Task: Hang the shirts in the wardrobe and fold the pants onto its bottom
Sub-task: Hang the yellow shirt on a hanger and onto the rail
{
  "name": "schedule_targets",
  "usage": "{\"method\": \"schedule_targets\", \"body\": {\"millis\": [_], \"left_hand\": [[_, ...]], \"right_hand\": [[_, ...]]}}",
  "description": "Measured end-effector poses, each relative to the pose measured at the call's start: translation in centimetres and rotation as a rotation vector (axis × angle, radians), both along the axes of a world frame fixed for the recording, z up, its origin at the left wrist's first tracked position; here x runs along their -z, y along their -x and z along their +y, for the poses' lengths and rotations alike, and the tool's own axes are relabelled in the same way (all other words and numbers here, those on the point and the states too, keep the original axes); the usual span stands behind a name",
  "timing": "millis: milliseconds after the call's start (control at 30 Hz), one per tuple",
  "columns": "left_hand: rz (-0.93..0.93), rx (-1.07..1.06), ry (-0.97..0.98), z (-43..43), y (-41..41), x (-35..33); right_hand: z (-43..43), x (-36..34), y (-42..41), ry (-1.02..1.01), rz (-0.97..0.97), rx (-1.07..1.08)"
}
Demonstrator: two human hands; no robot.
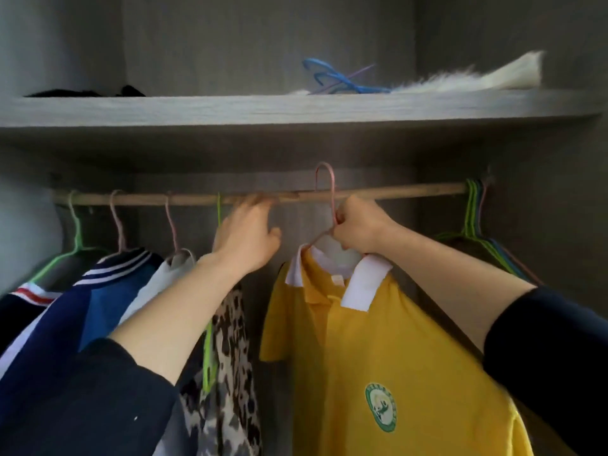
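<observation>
My right hand grips the neck of a thin pink wire hanger, fingers curled tight around it just under the hook. A yellow polo shirt with a white collar and a round green badge hangs from that hanger inside the wardrobe. The hook rises above the wooden rod; I cannot tell whether it is over it. My left hand reaches up beside it, fingers nearly straight with their tips on the rod, thumb spread apart. To its left hang a leopard-print garment and a navy jacket with white stripes. A bunch of empty coloured hangers sits at the rod's right end. Blue hangers lie on the grey shelf above.
</observation>
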State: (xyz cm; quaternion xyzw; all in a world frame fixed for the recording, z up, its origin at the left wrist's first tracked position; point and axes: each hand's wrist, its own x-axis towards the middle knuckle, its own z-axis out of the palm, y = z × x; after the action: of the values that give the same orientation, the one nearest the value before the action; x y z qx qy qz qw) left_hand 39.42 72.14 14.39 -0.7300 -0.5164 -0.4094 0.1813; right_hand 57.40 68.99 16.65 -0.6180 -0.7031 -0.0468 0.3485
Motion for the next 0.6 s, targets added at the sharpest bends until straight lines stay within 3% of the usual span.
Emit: {"method": "schedule_targets", "body": {"millis": [267,600], "left_hand": [[0.149,-0.041,0.03,5.9,2.7,-2.7],[0.017,0.067,-0.01,6.6,3.8,-2.7]], "right_hand": [[7.5,-0.8,3.8,-0.053,0.06,0.008],[11.0,3.7,8.2,-0.054,0.252,-0.088]]}}
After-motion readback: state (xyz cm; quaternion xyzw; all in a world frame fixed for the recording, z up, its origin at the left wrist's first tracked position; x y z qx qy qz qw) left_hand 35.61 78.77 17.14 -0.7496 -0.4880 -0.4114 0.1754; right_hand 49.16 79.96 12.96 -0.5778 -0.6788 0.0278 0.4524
